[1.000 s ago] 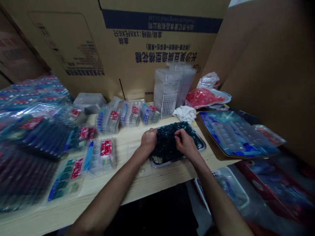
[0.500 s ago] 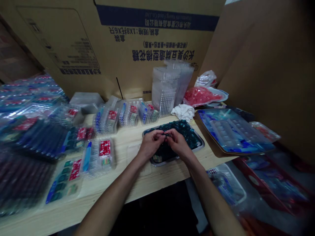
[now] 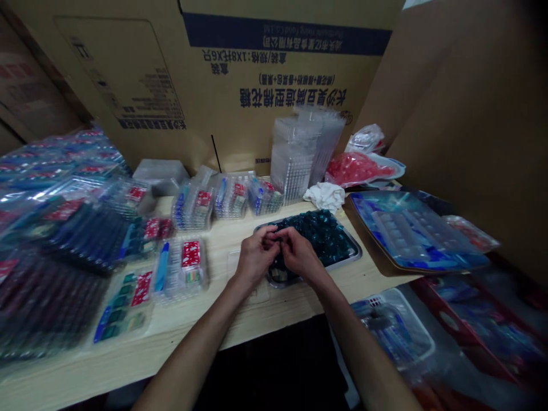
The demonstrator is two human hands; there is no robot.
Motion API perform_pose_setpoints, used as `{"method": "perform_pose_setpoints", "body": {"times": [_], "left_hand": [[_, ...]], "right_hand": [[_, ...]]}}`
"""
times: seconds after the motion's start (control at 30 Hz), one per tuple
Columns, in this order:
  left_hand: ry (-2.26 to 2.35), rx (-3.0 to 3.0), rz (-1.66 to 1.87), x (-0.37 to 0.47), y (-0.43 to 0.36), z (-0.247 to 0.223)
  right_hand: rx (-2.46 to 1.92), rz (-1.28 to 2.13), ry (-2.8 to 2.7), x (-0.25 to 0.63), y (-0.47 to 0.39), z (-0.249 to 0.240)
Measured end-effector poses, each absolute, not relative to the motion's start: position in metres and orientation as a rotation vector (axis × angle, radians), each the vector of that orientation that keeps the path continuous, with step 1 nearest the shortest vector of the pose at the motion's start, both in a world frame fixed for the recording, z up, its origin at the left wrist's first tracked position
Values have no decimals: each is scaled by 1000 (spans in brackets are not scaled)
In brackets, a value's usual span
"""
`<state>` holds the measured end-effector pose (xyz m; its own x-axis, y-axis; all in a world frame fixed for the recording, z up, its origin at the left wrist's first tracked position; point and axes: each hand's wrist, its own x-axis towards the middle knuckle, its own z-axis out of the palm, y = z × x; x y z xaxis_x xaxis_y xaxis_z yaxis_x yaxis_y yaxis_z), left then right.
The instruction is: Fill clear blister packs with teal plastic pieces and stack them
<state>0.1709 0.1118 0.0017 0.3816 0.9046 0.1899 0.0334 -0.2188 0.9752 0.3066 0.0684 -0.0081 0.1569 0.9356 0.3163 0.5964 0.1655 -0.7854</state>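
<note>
My left hand [image 3: 256,253] and my right hand [image 3: 298,253] meet over the left part of a metal-rimmed tray [image 3: 357,254] heaped with dark teal, shiny pieces [image 3: 327,234]. The fingers of both hands are bent and pinched together, fingertips nearly touching. Between them is something small and dark that I cannot make out. Under my left wrist, partly covered, lies a clear plastic tray [image 3: 259,294] on the wooden table [image 3: 188,325].
Filled clear packs [image 3: 192,205] and stacks of them [image 3: 47,302] cover the left side. Tall clear tray stacks [image 3: 291,160], a white cloth [image 3: 325,196] and a red bag [image 3: 359,168] stand behind. A blue-lined carton [image 3: 449,242] lies right, a white basket [image 3: 422,325] below.
The whole view has shifted, with things appearing slightly further right. Both hands have moved a little left relative to the tray of teal pieces, fingers still pinched together.
</note>
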Motion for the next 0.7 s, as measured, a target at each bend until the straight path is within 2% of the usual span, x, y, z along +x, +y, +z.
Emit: {"method": "perform_pose_setpoints", "body": {"times": [0.3, 0.5, 0.7], "left_hand": [[974, 1394, 1008, 160, 111, -5], [802, 1157, 932, 146, 116, 9], [830, 1123, 894, 125, 121, 22]], "right_hand": [[-1521, 511, -1503, 291, 68, -5], [-1417, 575, -1539, 284, 75, 5], [-1389, 614, -1543, 274, 88, 18]]}}
